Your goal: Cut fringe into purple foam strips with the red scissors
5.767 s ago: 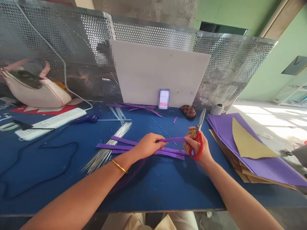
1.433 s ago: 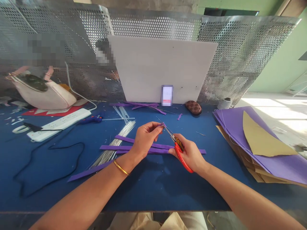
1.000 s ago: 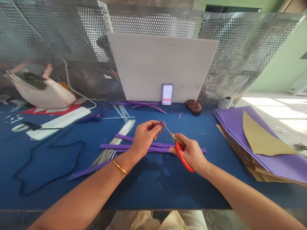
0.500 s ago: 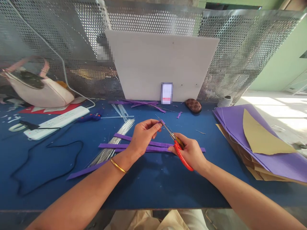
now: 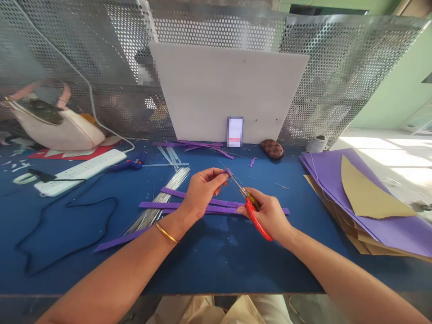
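Purple strip [image 5: 230, 172] at tips of scissors [image 5: 253, 212]

Pinched by fingers of the left hand [image 5: 202, 192], above the tabletop [image 5: 229, 265]. Shown with fingers of the right hand [image 5: 271, 217] wrapped around the scissors (other strips [image 5: 160, 205] below, partly over wires [image 5: 175, 179]).

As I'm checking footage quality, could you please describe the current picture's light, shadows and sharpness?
Head view: sunlight glares on the floor at right; head view: soft shadows fall on the blue table near the right hand; head view: the phone is pixelated, and the bag looks stretched and slightly soft toward the left edge.
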Tool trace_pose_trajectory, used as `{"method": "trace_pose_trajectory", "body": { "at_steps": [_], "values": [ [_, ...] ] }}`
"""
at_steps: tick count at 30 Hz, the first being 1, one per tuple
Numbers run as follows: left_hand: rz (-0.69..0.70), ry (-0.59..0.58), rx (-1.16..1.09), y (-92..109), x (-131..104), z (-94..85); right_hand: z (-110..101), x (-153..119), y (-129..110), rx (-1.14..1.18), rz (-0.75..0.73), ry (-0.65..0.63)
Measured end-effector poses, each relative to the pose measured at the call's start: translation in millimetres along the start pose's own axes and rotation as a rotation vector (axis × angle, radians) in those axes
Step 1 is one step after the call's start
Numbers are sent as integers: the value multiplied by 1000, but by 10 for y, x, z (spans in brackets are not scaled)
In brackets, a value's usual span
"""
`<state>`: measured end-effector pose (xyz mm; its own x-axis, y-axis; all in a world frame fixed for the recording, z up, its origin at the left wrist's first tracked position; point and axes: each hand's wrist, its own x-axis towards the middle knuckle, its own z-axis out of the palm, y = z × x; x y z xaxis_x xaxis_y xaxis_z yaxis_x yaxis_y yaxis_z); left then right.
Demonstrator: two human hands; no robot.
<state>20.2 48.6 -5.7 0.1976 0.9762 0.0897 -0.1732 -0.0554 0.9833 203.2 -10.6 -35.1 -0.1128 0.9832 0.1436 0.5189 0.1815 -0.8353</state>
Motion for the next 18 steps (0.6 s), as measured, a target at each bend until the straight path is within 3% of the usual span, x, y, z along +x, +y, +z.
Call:
{"method": "trace_pose_trajectory", "body": {
  "at_steps": [12, 18],
  "values": [
    [-19, -58, -41, 3, -5, -23, -20, 15, -11, 23, 11, 2],
    [-7, -47, -23, 16, -11, -16, -15, 12, -3, -106, -37, 41]
  ]
}}
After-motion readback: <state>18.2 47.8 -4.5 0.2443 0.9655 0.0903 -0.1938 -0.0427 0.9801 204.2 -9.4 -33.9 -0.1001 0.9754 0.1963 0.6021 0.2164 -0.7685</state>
